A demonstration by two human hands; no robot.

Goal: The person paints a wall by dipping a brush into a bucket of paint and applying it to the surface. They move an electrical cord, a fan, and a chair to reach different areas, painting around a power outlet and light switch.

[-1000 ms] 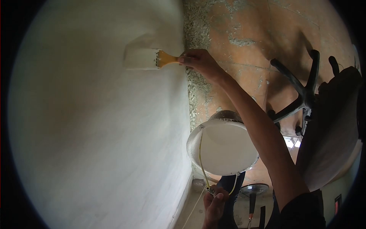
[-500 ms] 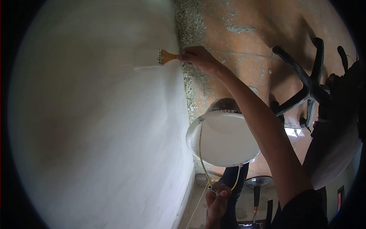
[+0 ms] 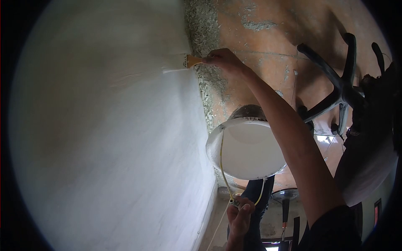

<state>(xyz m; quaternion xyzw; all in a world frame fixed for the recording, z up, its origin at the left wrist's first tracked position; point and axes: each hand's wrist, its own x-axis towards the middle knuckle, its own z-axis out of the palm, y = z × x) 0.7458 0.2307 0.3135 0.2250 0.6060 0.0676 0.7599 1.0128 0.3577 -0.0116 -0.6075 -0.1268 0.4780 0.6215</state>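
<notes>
My right hand (image 3: 225,61) is closed on the wooden handle of a wide, flat paintbrush (image 3: 193,61). Its bristles lie against the white wall (image 3: 104,138), close to where the wall meets the floor, with a wet white band beside them. Lower in view, my left hand (image 3: 240,217) grips the yellowish handle of a bucket (image 3: 214,148). White paint (image 3: 251,152) fills much of the bucket, and white smears cover its rim. My right forearm crosses in front of the bucket's right edge.
Pale flakes and debris (image 3: 205,46) line the foot of the wall on the orange tiled floor (image 3: 268,42). A black chair base (image 3: 345,90) stands at the right. A trouser leg (image 3: 256,196) shows behind the bucket, near a round dark object (image 3: 285,194).
The paintbrush has slid right along the wall, towards the floor edge, in my right hand. My left hand still holds the bucket; the whole view has shifted slightly.
</notes>
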